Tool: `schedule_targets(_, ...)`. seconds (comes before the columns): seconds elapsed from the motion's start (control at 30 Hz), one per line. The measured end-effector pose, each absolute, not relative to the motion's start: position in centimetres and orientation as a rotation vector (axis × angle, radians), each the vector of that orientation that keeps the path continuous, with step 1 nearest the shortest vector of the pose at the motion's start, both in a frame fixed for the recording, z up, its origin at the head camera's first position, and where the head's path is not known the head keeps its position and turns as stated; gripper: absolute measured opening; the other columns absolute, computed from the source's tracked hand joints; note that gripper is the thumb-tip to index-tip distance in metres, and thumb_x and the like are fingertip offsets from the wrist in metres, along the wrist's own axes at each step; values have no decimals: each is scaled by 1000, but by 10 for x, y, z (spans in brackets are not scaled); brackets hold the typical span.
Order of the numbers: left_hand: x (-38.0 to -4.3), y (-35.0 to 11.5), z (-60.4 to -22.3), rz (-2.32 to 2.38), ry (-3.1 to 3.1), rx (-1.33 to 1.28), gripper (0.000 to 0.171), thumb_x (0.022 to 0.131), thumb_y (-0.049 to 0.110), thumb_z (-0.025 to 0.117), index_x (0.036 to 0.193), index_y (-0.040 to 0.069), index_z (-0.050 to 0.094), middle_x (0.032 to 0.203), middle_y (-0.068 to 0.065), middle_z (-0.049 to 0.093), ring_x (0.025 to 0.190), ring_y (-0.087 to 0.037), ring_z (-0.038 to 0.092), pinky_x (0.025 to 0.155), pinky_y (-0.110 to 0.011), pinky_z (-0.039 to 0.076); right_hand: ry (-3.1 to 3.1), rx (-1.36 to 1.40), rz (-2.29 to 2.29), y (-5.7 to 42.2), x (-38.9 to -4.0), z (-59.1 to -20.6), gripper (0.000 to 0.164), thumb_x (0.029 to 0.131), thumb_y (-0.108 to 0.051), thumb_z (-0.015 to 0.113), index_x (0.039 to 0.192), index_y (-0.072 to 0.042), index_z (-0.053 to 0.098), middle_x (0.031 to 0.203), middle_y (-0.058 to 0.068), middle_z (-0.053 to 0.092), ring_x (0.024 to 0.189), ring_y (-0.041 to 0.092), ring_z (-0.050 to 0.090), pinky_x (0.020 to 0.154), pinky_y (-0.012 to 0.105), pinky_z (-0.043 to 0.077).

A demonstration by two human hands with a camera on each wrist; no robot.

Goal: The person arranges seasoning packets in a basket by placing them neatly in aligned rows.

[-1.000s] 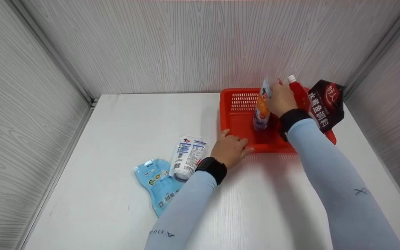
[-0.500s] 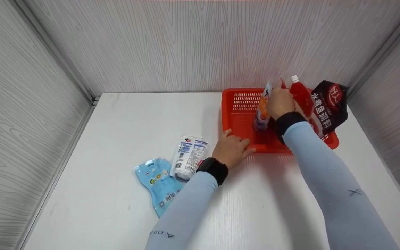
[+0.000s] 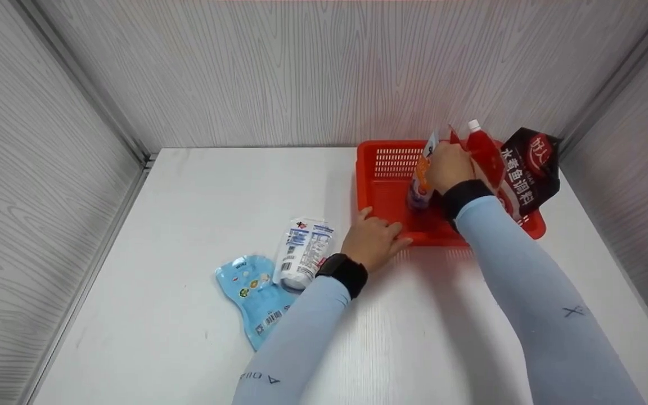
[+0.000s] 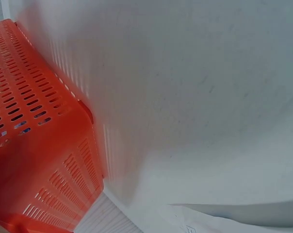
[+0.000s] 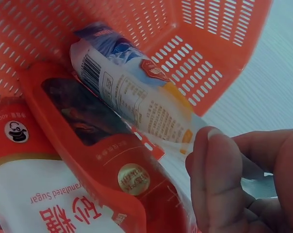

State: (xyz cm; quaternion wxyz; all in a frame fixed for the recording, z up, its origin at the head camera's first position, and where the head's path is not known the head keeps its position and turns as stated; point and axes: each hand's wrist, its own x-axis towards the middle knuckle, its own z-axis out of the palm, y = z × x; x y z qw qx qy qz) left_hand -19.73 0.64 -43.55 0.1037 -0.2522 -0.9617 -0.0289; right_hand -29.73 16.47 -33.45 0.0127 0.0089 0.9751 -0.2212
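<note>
A red plastic basket (image 3: 383, 194) stands at the back right of the table. My left hand (image 3: 373, 242) holds its front left corner, fingers over the rim and thumb along the front. In the basket stands an orange-and-blue pouch (image 3: 421, 183), leaning slightly. My right hand (image 3: 451, 167) pinches its top edge; in the right wrist view, fingers (image 5: 217, 167) and thumb meet at the clear end of the pouch (image 5: 137, 97). Close beside it are a red pouch with a dark window (image 5: 88, 116) and a granulated sugar bag (image 5: 40, 179).
At the basket's right are a red pouch with a white cap (image 3: 484, 152) and a black fish-seasoning pouch (image 3: 532, 169) leaning over the rim. Left of my left hand lie a white pouch (image 3: 304, 253) and a light-blue pouch (image 3: 256, 298), partly overlapping. Walls bound the table.
My right hand has shifted slightly left and nearer, and the pouch it pinches tilts a little more. More of the white-capped red pouch shows. My left hand stays on the basket corner.
</note>
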Motion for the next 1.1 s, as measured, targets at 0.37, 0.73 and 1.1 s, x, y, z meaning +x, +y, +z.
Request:
schedule_targets(0.37,-198,6,-434,-69,-2823,-744,49,90,59,35,114,25,63,101,2,66,95,-17,59,105,-44,18,3018,13,-667,167,-297,-336,41,86,-11,62,121,3,47,107,23,58,94,38,58,81,54,44)
schedule_targets(0.73,-199,6,-438,-118,-2830,-726,46,89,58,40,110,24,63,95,2,67,92,-17,59,106,-44,18,3000,48,-677,171,-291,-334,46,85,-17,64,123,3,45,107,24,57,91,38,59,76,52,48)
schedule_targets(1.1,-197,7,-435,-116,-2846,-714,51,87,61,37,114,25,63,100,2,67,94,-17,59,106,-43,18,3061,-146,-699,179,-257,-320,46,88,-26,60,118,3,41,104,25,58,83,36,62,67,49,51)
